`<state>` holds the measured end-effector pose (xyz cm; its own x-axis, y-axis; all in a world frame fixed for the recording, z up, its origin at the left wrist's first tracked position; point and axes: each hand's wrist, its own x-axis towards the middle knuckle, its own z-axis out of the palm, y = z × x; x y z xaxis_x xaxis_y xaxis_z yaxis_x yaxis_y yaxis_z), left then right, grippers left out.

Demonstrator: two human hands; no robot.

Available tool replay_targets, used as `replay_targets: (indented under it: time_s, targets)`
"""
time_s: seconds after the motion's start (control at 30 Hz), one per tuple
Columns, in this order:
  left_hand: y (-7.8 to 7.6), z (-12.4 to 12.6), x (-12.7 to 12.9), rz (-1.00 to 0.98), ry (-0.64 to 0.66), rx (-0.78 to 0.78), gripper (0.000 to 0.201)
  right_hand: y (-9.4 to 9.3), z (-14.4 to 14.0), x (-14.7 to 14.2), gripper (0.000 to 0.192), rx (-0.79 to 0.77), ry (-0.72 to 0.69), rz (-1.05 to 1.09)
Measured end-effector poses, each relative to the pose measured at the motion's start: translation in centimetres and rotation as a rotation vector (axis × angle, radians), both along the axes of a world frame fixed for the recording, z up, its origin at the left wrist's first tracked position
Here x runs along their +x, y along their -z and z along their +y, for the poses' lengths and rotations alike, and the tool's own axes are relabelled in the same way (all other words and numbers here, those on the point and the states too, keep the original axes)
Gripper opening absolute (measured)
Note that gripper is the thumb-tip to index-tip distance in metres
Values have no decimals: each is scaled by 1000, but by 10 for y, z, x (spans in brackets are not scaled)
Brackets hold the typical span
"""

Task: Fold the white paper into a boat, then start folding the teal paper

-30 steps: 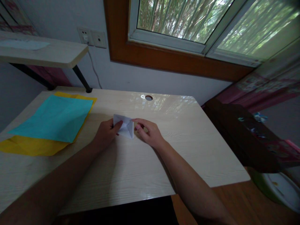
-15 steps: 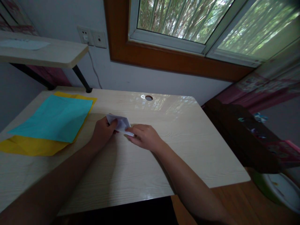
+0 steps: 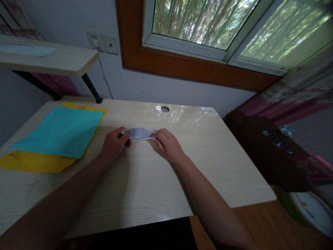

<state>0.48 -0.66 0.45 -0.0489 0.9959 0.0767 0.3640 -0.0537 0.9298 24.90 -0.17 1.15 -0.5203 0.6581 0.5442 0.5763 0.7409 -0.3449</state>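
Note:
A folded white paper (image 3: 140,133) is stretched sideways between my two hands, just over the desk. It is long and narrow, pointed towards the ends, with a crease down its middle. My left hand (image 3: 116,141) pinches its left end, thumb on top and fingers curled beneath. At the other end, my right hand (image 3: 168,143) grips the paper with thumb and fingers closed. The fingers hide both tips of the paper.
Left of my hands, a turquoise sheet (image 3: 62,132) lies over a yellow sheet (image 3: 39,163) on the desk (image 3: 208,173). A raised shelf (image 3: 73,62) stands at the back left. The desk has a round cable hole (image 3: 164,109) near its back edge.
My right hand has shifted right and slightly up, and now holds the paper's right end. The paper has turned from a downward slant to nearly level and looks longer.

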Motion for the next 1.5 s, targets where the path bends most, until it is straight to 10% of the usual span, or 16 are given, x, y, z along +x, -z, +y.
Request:
replay_targets:
  time_s: [1.1, 1.5]
  targets:
    - [-4, -7, 6, -182, 55, -19, 34, 12, 8, 14, 21, -33, 19, 124]
    - [5, 2, -1, -192, 162, 248, 32, 7, 11, 19, 13, -145, 47, 273]
